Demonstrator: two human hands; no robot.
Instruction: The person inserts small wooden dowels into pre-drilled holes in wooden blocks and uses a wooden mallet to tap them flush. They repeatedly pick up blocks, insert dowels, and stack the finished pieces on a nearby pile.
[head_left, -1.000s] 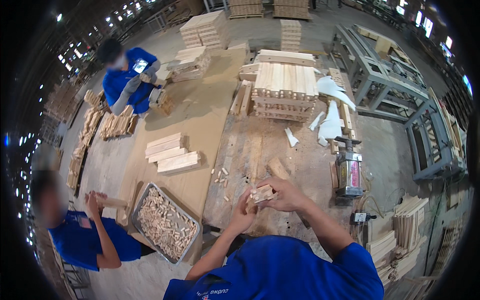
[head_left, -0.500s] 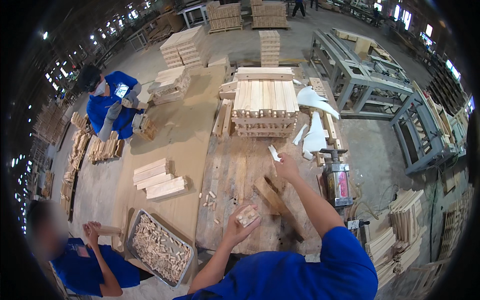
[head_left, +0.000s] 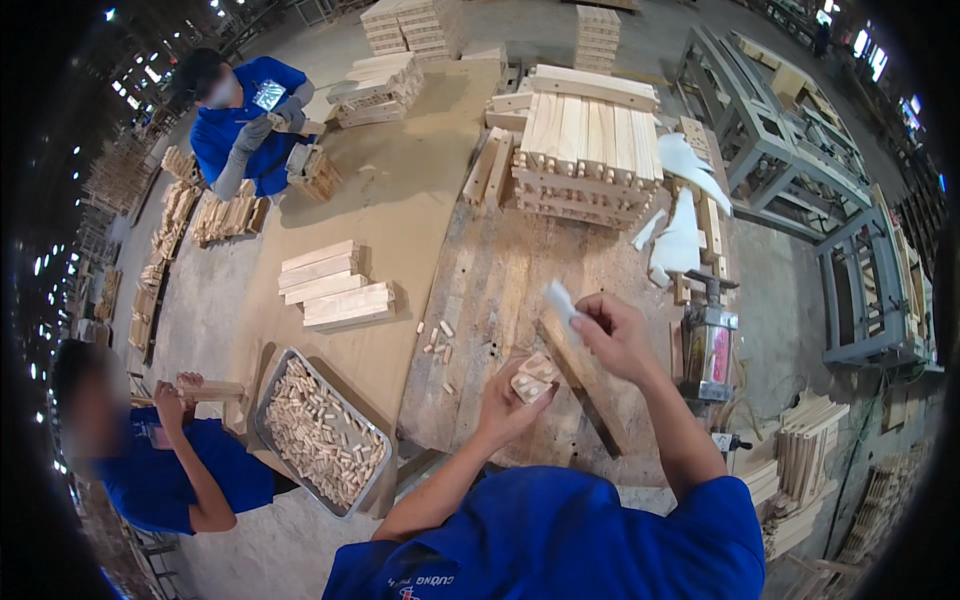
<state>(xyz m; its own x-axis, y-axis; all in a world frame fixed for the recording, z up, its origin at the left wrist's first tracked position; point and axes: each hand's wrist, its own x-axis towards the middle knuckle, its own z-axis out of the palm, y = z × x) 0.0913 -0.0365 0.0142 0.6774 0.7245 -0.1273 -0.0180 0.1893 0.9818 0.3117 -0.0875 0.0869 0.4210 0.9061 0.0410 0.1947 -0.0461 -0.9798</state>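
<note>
My left hand (head_left: 508, 405) grips a small wooden block (head_left: 530, 376) with dowel pegs showing at its end, held just above the worn workbench (head_left: 480, 290). My right hand (head_left: 612, 333) is raised beside it and pinches a small white piece (head_left: 560, 299), like a scrap of paper or cloth, above a long dark wooden strip (head_left: 578, 376) lying on the bench. The two hands are close but apart. A few loose dowels (head_left: 438, 340) lie on the bench to the left of my hands.
A metal tray of small dowels (head_left: 320, 432) sits at lower left. Stacked wooden slats (head_left: 585, 145) stand at the bench's far end, short boards (head_left: 335, 288) on the brown sheet. A glue dispenser (head_left: 708, 340) stands at right. Two persons in blue (head_left: 245, 115) (head_left: 160, 460) work at left.
My right hand came back from a far reach toward the white scraps and now holds a white piece near the block. My left hand has kept the block.
</note>
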